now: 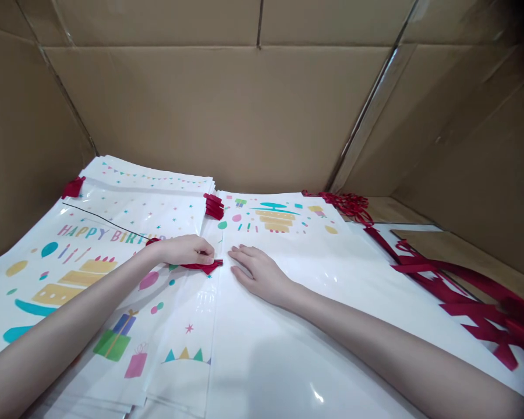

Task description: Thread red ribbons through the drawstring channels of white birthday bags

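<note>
My left hand (186, 250) pinches a red ribbon end (203, 267) at the edge of a white plastic gift bag printed with "HAPPY BIRTHDAY", a cake and presents (82, 273). My right hand (259, 273) lies flat, fingers together, on a second white bag (314, 279) to the right, its fingertips just beside the ribbon end. That bag carries a cake print near its far edge. Both bags lie flat on stacks of like bags.
Red ribbon ends (213, 205) stick out of the left stack at the back. A heap of loose red ribbons (471, 291) lies to the right. Cardboard walls (227, 110) enclose the back and both sides. A thin black cord (105, 220) crosses the left stack.
</note>
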Demonstrator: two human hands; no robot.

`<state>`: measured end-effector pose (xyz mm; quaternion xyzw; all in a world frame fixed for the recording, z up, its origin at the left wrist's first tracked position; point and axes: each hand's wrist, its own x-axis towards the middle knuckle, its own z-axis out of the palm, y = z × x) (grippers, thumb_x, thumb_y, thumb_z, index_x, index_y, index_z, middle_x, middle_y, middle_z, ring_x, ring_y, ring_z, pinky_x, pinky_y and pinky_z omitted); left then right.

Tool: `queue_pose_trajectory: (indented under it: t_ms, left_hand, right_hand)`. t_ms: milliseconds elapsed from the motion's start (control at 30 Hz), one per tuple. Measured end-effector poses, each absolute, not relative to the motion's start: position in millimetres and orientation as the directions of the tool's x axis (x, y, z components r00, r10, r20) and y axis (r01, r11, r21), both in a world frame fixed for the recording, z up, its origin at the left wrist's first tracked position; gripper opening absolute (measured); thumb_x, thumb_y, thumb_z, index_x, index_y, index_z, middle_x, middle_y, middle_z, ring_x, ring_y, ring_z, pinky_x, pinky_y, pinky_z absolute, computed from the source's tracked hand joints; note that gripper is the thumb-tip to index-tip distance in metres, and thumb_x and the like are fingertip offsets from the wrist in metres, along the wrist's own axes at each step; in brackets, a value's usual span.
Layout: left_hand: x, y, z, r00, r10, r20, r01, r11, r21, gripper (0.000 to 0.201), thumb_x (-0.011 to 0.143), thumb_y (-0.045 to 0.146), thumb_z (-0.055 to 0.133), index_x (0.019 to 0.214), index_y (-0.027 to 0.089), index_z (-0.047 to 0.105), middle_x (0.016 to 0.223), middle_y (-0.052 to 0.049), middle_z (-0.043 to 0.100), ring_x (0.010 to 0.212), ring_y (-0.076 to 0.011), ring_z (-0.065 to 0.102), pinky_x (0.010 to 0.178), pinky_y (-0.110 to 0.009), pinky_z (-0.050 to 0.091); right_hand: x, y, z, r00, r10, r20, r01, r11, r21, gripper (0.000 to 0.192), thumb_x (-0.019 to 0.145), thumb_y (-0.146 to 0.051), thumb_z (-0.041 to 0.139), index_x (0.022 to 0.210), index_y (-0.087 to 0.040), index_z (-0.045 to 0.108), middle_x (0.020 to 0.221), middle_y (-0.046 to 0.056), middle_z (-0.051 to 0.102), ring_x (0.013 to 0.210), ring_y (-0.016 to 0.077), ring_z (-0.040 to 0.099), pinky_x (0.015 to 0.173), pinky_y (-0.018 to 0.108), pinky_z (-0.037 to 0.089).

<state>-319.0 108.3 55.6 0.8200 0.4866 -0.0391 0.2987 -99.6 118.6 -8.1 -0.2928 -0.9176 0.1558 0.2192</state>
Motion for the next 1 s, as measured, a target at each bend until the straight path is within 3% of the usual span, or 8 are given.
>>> queue_pose_trajectory:
  t_ms: [133,300,567,733,1000]
  left_hand:
    - [-319,106,58,0.515,0.765,-0.386,0.832,-0.338,0.441,0.025,0.083,0.034,0.043,0.067,0.017,0.052,0.064,0.0,0.048,0.061,-0.0128,0.042,0.056,-0.02,0.032]
    - [-320,101,60,0.545,0.733,-0.407,0.794,-0.294,0.533,0.025,0.081,0.034,0.046,0.065,0.016,0.049,0.063,0.001,0.044,0.061,-0.0123,0.04,0.055,-0.021,0.032]
    - [-325,103,45,0.547,0.737,-0.397,0.752,-0.224,0.62,0.028,0.083,0.038,0.045,0.064,0.017,0.042,0.062,0.002,0.035,0.056,-0.0104,0.031,0.051,-0.022,0.026]
    - [-327,107,41,0.559,0.724,-0.404,0.726,-0.191,0.66,0.027,0.081,0.037,0.046,0.065,0.017,0.043,0.061,0.002,0.033,0.055,-0.01,0.029,0.049,-0.023,0.025]
    - [-326,107,42,0.552,0.701,-0.45,0.711,-0.115,0.694,0.019,0.079,0.03,0.048,0.066,0.017,0.045,0.062,0.002,0.034,0.055,-0.0101,0.029,0.05,-0.023,0.025]
  right_hand:
    - [-98,117,-9,-0.777,0.539,0.324,0.414,0.826,-0.382,0.033,0.091,-0.022,0.042,0.118,-0.014,0.059,0.121,0.013,0.061,0.116,0.0248,0.052,0.096,0.042,0.042]
    - [-96,117,-7,-0.807,0.484,0.337,0.364,0.859,-0.361,0.034,0.091,-0.022,0.042,0.12,-0.015,0.058,0.121,0.012,0.06,0.116,0.0246,0.052,0.096,0.042,0.042]
    - [-109,118,9,-0.773,0.595,0.22,0.504,0.787,-0.357,0.018,0.085,-0.023,0.054,0.094,-0.017,0.069,0.084,0.008,0.063,0.083,0.0198,0.058,0.07,0.03,0.043]
    - [-111,117,-4,-0.717,0.607,0.344,0.472,0.785,-0.401,0.018,0.087,-0.02,0.054,0.093,-0.019,0.071,0.082,0.007,0.062,0.082,0.0182,0.056,0.071,0.029,0.041]
    - [-109,118,-5,-0.725,0.601,0.336,0.451,0.783,-0.429,0.018,0.085,-0.015,0.055,0.085,-0.02,0.072,0.075,0.006,0.063,0.075,0.0176,0.055,0.064,0.028,0.04]
